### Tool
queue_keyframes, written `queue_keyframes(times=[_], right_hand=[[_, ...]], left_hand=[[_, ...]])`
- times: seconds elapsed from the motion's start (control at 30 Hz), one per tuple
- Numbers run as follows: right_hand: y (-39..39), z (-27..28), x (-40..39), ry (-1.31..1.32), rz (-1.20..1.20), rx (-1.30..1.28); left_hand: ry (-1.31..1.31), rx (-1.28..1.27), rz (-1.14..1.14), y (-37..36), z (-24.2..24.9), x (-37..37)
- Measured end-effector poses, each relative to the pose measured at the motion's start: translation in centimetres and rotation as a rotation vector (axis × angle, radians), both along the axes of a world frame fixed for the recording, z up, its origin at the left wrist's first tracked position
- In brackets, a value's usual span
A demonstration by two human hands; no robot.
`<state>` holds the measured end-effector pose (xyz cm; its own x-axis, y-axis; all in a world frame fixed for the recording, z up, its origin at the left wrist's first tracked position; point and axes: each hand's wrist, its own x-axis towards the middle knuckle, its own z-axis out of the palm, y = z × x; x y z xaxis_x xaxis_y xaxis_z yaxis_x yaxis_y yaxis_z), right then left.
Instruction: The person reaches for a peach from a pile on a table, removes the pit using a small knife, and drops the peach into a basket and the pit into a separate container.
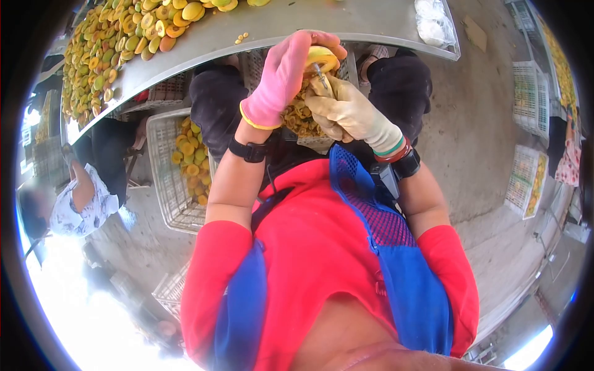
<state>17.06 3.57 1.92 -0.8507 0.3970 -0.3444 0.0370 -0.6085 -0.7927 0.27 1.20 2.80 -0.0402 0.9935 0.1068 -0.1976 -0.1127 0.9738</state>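
My left hand [286, 75], in a pink glove with a yellow cuff, is closed around a yellow peach half [323, 58]. In my right hand [354, 113], gloved in cream, is a small hand tool [320, 78] with a metal tip and a pale handle. Its tip meets the cut side of the fruit; its exact shape is hard to make out. Both hands are close together, just off the near edge of the metal table [291, 25]. Below them, between my knees, a crate holds a heap of yellow-brown scraps [301, 121], partly hidden by my hands.
Many halved peaches [93, 68] are piled at the table's left, with white bundles [431, 25] at its right end. A crate [162, 167] with peach halves [193, 159] stands beside my left leg. More crates [530, 99] line the right side. Another person [83, 198] sits at left.
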Motion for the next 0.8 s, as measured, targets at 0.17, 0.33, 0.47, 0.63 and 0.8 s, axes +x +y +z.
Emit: queue_keyframes(times=[0.17, 0.33, 0.47, 0.63, 0.8], right_hand=[[-0.3, 0.3, -0.1, -0.025, 0.025, 0.128], [0.2, 0.7, 0.2, -0.102, 0.233, 0.129], [0.4, -0.7, 0.2, -0.057, 0.248, 0.0], [-0.9, -0.3, -0.7, -0.009, 0.195, 0.107], [-1.4, -2.0, -0.2, -0.114, 0.198, 0.12]], left_hand=[[-0.13, 0.061, -0.134, 1.0, -0.8, -0.6], [0.03, 0.051, -0.178, 0.4, -1.2, -0.5], [0.074, -0.009, -0.055, 0.1, -0.7, -0.6], [0.065, -0.1, 0.433, -2.1, -0.9, -5.5], [0.775, -0.372, 0.818, -10.1, -0.7, -15.5]])
